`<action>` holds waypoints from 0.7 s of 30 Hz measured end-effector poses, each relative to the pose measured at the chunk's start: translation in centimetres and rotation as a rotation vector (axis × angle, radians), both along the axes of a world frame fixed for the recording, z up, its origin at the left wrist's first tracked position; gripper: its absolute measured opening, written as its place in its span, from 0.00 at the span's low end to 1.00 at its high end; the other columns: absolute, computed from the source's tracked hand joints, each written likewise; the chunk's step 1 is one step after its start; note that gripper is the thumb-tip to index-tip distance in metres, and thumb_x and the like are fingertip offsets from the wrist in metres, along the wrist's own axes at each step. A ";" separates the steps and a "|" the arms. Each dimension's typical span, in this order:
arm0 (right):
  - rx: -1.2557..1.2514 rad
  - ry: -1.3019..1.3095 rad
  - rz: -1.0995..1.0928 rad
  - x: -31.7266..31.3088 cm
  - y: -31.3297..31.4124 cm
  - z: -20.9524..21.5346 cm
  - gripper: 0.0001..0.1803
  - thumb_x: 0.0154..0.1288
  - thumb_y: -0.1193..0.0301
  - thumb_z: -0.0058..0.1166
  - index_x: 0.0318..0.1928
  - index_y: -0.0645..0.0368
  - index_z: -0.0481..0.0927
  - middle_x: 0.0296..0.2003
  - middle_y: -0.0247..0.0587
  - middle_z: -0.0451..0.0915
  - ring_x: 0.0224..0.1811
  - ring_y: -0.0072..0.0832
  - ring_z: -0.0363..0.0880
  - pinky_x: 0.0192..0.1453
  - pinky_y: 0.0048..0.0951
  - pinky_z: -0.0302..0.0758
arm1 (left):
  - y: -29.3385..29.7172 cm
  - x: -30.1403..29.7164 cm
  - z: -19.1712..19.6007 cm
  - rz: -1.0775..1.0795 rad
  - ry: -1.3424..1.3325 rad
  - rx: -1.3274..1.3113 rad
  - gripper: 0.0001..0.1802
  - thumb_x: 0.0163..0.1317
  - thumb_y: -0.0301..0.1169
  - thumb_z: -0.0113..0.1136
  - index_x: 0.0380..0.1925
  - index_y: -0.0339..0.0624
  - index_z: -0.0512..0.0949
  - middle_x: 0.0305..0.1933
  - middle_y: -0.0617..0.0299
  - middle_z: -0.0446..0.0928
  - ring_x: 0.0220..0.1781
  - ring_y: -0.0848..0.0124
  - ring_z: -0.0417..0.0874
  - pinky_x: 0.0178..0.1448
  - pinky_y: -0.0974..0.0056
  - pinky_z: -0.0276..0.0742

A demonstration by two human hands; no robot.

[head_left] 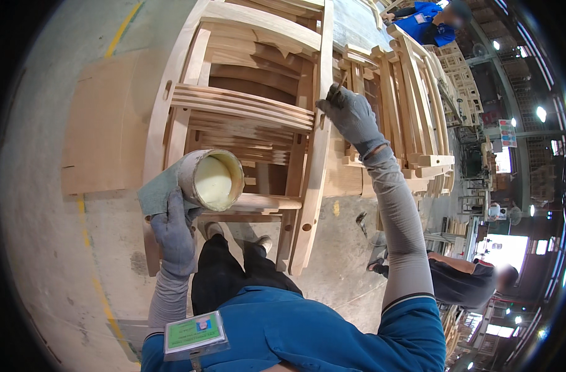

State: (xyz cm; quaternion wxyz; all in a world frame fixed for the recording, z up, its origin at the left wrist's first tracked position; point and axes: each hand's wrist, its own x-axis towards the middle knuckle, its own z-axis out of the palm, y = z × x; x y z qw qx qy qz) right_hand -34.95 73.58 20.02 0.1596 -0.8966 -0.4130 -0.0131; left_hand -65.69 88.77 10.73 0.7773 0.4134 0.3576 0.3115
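My left hand [174,239], in a grey glove, grips a round tub [188,180] of pale yellow, creamy stuff [213,181], its mouth tilted toward me. A grey-green sheet [160,189] is held along with it, sticking out on the left. My right hand [351,115], also gloved, is closed at the right-hand rail [324,68] of a stacked wooden frame. A thin dark tip shows by its fingers, but I cannot make out what they hold. The stack has curved slats [264,25] and a ribbed crosspiece [242,106]; oblong and round holes show in its rails.
More wooden frames [413,105] are piled to the right. A flat brown cardboard sheet [103,124] lies on the concrete floor at left, beside a yellow line [103,291]. One person in blue [422,25] is at the far right; another in dark clothes [459,282] is nearer.
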 end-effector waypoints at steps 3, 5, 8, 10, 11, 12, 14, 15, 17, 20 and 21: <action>0.029 -0.025 0.039 0.6 -1.1 -0.5 0.11 0.57 0.64 0.59 0.31 0.60 0.77 0.19 0.45 0.76 0.21 0.35 0.75 0.27 0.32 0.70 | 0.1 -0.3 -0.2 -0.037 0.008 0.015 0.16 0.68 0.31 0.46 0.52 0.35 0.68 0.49 0.57 0.74 0.44 0.72 0.80 0.42 0.68 0.83; -0.011 -0.015 0.044 0.2 -0.3 -0.1 0.11 0.57 0.64 0.59 0.31 0.60 0.77 0.20 0.47 0.76 0.23 0.39 0.76 0.27 0.35 0.70 | 0.2 -0.6 -0.4 -0.029 0.013 0.021 0.16 0.68 0.31 0.46 0.52 0.35 0.68 0.49 0.57 0.74 0.44 0.72 0.80 0.42 0.68 0.83; -0.076 0.042 0.000 -0.7 -0.3 0.3 0.12 0.56 0.63 0.57 0.31 0.60 0.76 0.20 0.52 0.76 0.26 0.49 0.77 0.28 0.42 0.71 | 0.3 -0.7 -0.2 -0.014 0.011 0.005 0.16 0.67 0.30 0.47 0.50 0.31 0.69 0.49 0.56 0.73 0.44 0.72 0.78 0.42 0.70 0.83; -0.053 0.080 -0.030 -0.4 -0.2 0.0 0.12 0.57 0.63 0.57 0.30 0.60 0.76 0.20 0.51 0.76 0.25 0.48 0.77 0.27 0.41 0.71 | 0.3 -0.7 0.1 -0.015 0.026 -0.004 0.15 0.67 0.30 0.47 0.50 0.31 0.69 0.49 0.56 0.73 0.44 0.72 0.78 0.41 0.70 0.83; 0.010 0.133 -0.062 -0.2 -0.2 0.0 0.12 0.57 0.64 0.58 0.31 0.60 0.77 0.19 0.51 0.76 0.25 0.47 0.78 0.27 0.40 0.71 | 0.2 -0.6 0.1 -0.020 0.019 -0.009 0.15 0.67 0.30 0.47 0.50 0.31 0.69 0.49 0.57 0.73 0.44 0.72 0.78 0.42 0.70 0.83; 0.074 0.186 -0.094 0.0 -0.3 -0.1 0.11 0.57 0.64 0.58 0.31 0.60 0.77 0.19 0.51 0.76 0.24 0.47 0.78 0.27 0.40 0.71 | 0.2 -0.6 0.1 -0.025 0.012 -0.013 0.15 0.67 0.30 0.47 0.50 0.31 0.69 0.49 0.57 0.73 0.44 0.72 0.78 0.42 0.70 0.83; 0.144 0.160 -0.114 0.5 -0.7 -0.6 0.10 0.56 0.65 0.59 0.30 0.60 0.77 0.19 0.47 0.77 0.23 0.40 0.78 0.26 0.35 0.71 | 0.1 -0.5 0.2 -0.035 -0.001 -0.018 0.15 0.67 0.30 0.47 0.50 0.31 0.69 0.48 0.57 0.73 0.44 0.72 0.79 0.42 0.69 0.83; 0.149 0.079 -0.104 0.6 -1.2 -0.8 0.10 0.56 0.67 0.60 0.30 0.60 0.77 0.19 0.43 0.77 0.22 0.35 0.78 0.26 0.32 0.72 | 0.0 -0.4 0.3 -0.041 -0.008 -0.019 0.15 0.67 0.30 0.47 0.50 0.31 0.69 0.48 0.57 0.73 0.44 0.72 0.79 0.42 0.69 0.83; 0.124 -0.043 -0.032 0.2 -1.0 -0.8 0.08 0.56 0.69 0.59 0.29 0.59 0.76 0.21 0.42 0.77 0.23 0.34 0.78 0.28 0.32 0.72 | -0.1 -0.2 0.4 -0.036 -0.021 -0.025 0.15 0.67 0.30 0.47 0.50 0.31 0.69 0.48 0.57 0.73 0.44 0.72 0.79 0.43 0.69 0.83; 0.055 -0.136 0.084 -2.4 -1.9 -1.2 0.05 0.57 0.70 0.54 0.29 0.57 0.74 0.26 0.46 0.76 0.29 0.43 0.77 0.31 0.39 0.72 | -0.2 0.5 1.0 -0.041 -0.015 -0.034 0.15 0.67 0.30 0.47 0.49 0.32 0.70 0.48 0.57 0.74 0.44 0.73 0.79 0.42 0.69 0.83; 0.044 -0.134 0.099 -3.3 -2.3 -1.3 0.05 0.57 0.71 0.53 0.28 0.57 0.73 0.27 0.46 0.76 0.30 0.43 0.77 0.32 0.40 0.72 | -0.3 0.8 1.1 -0.045 0.008 -0.034 0.15 0.67 0.30 0.46 0.49 0.32 0.70 0.48 0.57 0.74 0.44 0.73 0.79 0.42 0.68 0.83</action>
